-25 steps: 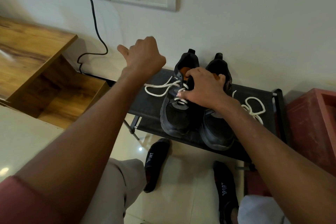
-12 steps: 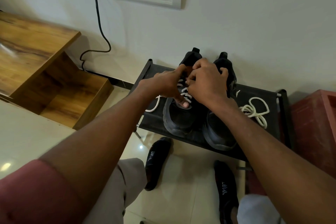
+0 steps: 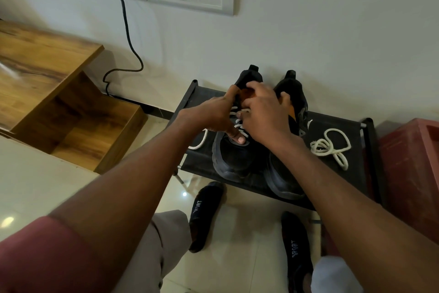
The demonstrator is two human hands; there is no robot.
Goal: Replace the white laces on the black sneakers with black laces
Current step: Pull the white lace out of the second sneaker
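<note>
Two black sneakers stand side by side on a low black shoe rack [image 3: 337, 124] against the wall, toes toward the person. The left sneaker [image 3: 234, 159] has a white lace [image 3: 240, 125] threaded in crossing rows over its tongue. One loose end of that lace trails off the shoe's left side and lies on the rack fabric near the rack's left edge.

Both hands work at the throat of this sneaker. The left hand [image 3: 213, 116] comes in from the left; its thumb presses down on the lowest lace rows just above the toe cap, and its curled fingers [image 3: 231, 93] reach up along the shoe's collar. Whether they pinch the lace there cannot be told, since the other hand covers that spot. The right hand [image 3: 267, 116] lies over the upper eyelets, fingers bent down round the lacing, with a fingertip touching a lace row at the tongue's middle. The visible lace rows sit between the two hands.

The right sneaker [image 3: 285, 178] stands just beside the first, partly hidden by the right wrist. A second white lace [image 3: 331, 146] lies in a loose coil on the rack to the right of it, apart from both hands.

Below the rack, the person's feet in black socks [image 3: 204, 214] rest on the tiled floor.
</note>
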